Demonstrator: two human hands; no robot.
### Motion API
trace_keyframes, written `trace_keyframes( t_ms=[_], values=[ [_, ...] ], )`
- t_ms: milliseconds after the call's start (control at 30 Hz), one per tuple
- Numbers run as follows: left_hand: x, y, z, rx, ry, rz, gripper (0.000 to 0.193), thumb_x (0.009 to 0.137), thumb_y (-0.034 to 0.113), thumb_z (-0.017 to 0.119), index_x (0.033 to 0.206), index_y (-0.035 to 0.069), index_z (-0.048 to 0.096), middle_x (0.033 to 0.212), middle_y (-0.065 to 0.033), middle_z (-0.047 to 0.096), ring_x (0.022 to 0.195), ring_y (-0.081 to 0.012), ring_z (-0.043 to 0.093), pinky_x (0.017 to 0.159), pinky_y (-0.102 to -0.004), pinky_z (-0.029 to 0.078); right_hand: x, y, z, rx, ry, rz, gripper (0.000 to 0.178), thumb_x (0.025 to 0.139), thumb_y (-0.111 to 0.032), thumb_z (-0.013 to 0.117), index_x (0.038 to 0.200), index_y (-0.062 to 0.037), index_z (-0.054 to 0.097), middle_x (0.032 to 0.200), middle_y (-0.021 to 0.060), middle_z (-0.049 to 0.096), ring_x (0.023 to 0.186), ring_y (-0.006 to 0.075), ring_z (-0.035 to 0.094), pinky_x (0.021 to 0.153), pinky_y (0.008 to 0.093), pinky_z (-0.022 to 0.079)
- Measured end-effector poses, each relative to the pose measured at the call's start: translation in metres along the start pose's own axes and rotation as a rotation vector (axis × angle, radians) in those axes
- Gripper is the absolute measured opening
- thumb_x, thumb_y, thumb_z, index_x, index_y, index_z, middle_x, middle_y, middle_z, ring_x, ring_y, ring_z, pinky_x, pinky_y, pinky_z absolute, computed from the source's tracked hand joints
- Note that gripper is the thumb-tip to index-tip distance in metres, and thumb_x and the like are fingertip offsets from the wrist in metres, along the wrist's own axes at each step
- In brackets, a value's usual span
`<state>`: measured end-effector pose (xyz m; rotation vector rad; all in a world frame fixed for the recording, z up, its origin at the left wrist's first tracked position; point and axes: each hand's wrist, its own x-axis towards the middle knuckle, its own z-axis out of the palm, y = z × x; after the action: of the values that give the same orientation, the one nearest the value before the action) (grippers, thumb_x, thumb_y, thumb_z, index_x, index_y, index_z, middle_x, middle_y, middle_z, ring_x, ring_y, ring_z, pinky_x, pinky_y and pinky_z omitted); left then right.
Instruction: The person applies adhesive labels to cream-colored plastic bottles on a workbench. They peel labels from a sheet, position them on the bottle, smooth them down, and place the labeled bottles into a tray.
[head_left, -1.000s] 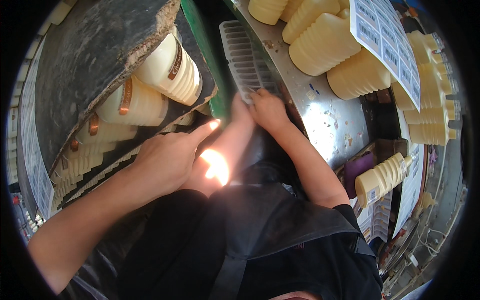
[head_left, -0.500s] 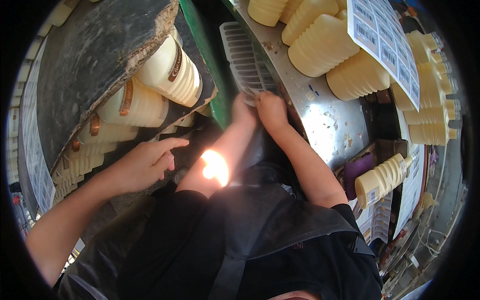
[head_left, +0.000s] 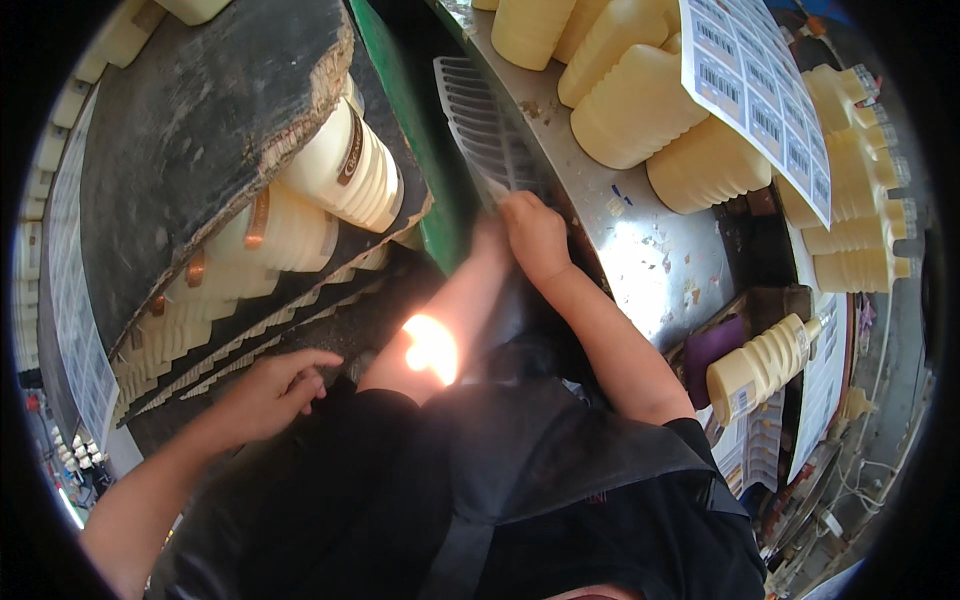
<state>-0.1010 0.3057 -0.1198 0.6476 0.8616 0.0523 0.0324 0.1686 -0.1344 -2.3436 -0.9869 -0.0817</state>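
Note:
A pale sheet with rows of oblong label shapes (head_left: 480, 115) hangs in the dark gap between the green panel and the metal table. My right hand (head_left: 535, 232) is closed in a pinch on its lower end. Close beside it, my left hand (head_left: 492, 240) is smeared by motion and partly behind the right, so its fingers do not show. A bright patch of light falls on my left forearm. At the lower left another person's hand (head_left: 275, 392) hovers, its index finger stretched out.
Cream bottles with brown labels (head_left: 350, 165) stand under the dark, rough-edged board (head_left: 210, 120) on the left. Unlabelled cream bottles (head_left: 635, 105) crowd the metal table (head_left: 640, 255) beneath a printed label sheet (head_left: 760, 95). One bottle (head_left: 760, 370) lies beside a purple pad (head_left: 708, 345).
The label sheet has tilted and slipped slightly lower in the gap. My left hand has dropped a little and blurred. The other person's hand has moved down and left.

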Motion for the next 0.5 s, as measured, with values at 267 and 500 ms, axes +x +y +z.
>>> trace_keyframes(
  t_ms=[267, 500],
  values=[
    [-0.200, 0.122, -0.092, 1.019, -0.186, -0.143, 0.036, 0.106, 0.019, 0.055, 0.139, 0.005, 0.056, 0.105, -0.0083, 0.065, 0.090, -0.0185, 0.060, 0.082, -0.0341, 0.050, -0.001, -0.032, -0.037, 0.124, 0.123, -0.202, 0.009, 0.086, -0.003, 0.068, 0.093, -0.0088, 0.069, 0.094, 0.0107, 0.072, 0.079, 0.0335, 0.071, 0.068, 0.0396, 0.059],
    [-0.282, 0.156, -0.129, 1.270, -0.172, -0.234, 0.036, 0.106, 0.016, 0.058, 0.141, 0.007, 0.058, 0.095, -0.0039, 0.067, 0.077, -0.0117, 0.062, 0.072, -0.0272, 0.051, -0.003, -0.061, -0.087, 0.252, 0.299, -0.244, 0.012, 0.079, -0.001, 0.079, 0.086, -0.0063, 0.071, 0.091, 0.0112, 0.073, 0.073, 0.0284, 0.070, 0.064, 0.0353, 0.057]
  ],
)
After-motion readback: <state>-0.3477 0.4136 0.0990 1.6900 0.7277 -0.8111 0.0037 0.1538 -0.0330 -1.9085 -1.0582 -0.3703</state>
